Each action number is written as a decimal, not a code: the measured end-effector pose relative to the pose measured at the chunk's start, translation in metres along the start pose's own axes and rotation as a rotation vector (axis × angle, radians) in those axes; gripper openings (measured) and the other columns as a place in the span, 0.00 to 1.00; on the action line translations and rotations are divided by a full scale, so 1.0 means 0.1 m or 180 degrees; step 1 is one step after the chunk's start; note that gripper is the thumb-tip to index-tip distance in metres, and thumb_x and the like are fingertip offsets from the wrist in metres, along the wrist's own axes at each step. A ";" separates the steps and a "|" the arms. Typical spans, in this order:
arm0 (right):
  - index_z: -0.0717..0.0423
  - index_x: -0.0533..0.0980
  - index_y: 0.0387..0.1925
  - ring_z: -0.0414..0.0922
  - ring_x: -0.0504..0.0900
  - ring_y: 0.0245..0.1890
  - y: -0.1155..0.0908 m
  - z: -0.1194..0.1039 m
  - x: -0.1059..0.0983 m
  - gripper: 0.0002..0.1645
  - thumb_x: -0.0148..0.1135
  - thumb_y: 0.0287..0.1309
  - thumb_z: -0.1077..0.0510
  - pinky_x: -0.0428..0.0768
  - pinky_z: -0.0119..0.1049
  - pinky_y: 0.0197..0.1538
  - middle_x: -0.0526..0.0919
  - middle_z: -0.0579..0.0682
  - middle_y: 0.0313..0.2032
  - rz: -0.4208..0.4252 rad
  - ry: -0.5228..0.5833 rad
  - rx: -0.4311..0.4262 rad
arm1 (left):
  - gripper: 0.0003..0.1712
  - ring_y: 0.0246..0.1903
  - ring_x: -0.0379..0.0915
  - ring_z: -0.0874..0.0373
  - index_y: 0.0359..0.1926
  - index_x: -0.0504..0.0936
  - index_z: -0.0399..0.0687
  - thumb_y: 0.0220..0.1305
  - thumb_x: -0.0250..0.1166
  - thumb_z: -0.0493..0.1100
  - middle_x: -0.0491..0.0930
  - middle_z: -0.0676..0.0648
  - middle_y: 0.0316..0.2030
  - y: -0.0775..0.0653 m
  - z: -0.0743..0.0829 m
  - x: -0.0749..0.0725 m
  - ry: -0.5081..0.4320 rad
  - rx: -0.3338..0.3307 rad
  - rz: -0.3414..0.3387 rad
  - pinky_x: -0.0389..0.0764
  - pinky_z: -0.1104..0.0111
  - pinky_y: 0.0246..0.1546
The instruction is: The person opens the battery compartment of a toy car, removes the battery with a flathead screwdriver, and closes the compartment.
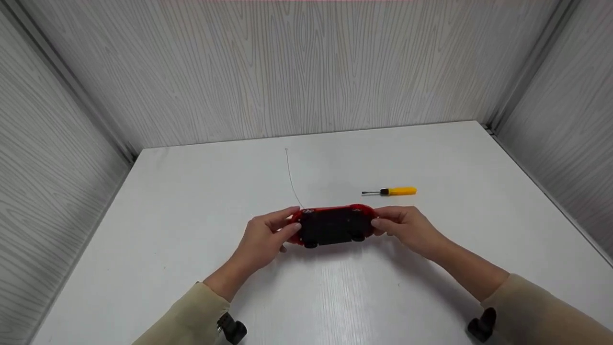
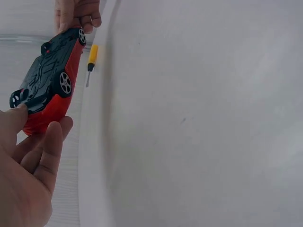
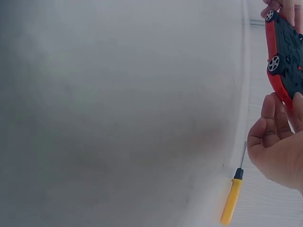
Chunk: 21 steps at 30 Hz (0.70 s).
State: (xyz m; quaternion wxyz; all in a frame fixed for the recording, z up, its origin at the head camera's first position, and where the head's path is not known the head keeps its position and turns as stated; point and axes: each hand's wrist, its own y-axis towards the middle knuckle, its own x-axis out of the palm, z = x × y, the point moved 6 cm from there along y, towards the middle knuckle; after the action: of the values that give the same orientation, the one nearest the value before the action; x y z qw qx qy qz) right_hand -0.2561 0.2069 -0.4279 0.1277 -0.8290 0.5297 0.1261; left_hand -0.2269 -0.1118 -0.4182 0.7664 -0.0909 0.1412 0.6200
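Observation:
A red toy car (image 1: 330, 225) is held up over the table with its black underside facing me. My left hand (image 1: 261, 239) grips one end, thumb on the underside and fingers behind the red body. At the other end my right hand (image 1: 407, 227) pinches the car between thumb and fingers. In the left wrist view the toy car (image 2: 52, 75) shows its moulded black base and spoked wheels. The right wrist view shows the red side of the car (image 3: 279, 52) with two wheels. A thin wire (image 1: 290, 175) runs from behind the car toward the back of the table.
A screwdriver (image 1: 392, 191) with a yellow handle lies on the white table (image 1: 191, 191) behind the car, toward the right. Wood-grain panels (image 1: 306, 67) stand at the back and on both sides.

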 end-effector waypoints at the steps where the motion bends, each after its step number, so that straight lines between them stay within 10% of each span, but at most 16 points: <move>1: 0.54 0.83 0.63 0.52 0.85 0.49 0.00 0.01 0.00 0.20 0.66 0.75 0.54 0.83 0.43 0.55 0.91 0.53 0.47 -0.0008 0.0003 0.0014 | 0.27 0.41 0.87 0.53 0.71 0.81 0.54 0.73 0.70 0.42 0.86 0.44 0.58 0.00 -0.01 0.01 0.0004 -0.0037 -0.0012 0.86 0.66 0.33; 21: 0.54 0.85 0.61 0.47 0.82 0.46 0.00 0.13 0.01 0.21 0.68 0.72 0.52 0.79 0.32 0.48 0.89 0.49 0.48 0.0040 -0.0409 0.0344 | 0.27 0.33 0.82 0.55 0.71 0.79 0.43 0.75 0.69 0.42 0.89 0.43 0.47 0.01 -0.17 0.12 0.0326 -0.0251 -0.0258 0.82 0.67 0.30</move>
State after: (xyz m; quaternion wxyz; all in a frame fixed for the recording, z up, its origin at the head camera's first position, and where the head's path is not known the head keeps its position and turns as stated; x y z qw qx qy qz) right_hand -0.2564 0.2102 -0.4401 0.2051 -0.8077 0.5317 0.1511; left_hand -0.2272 -0.1057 -0.4385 0.7784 -0.1583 0.1519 0.5881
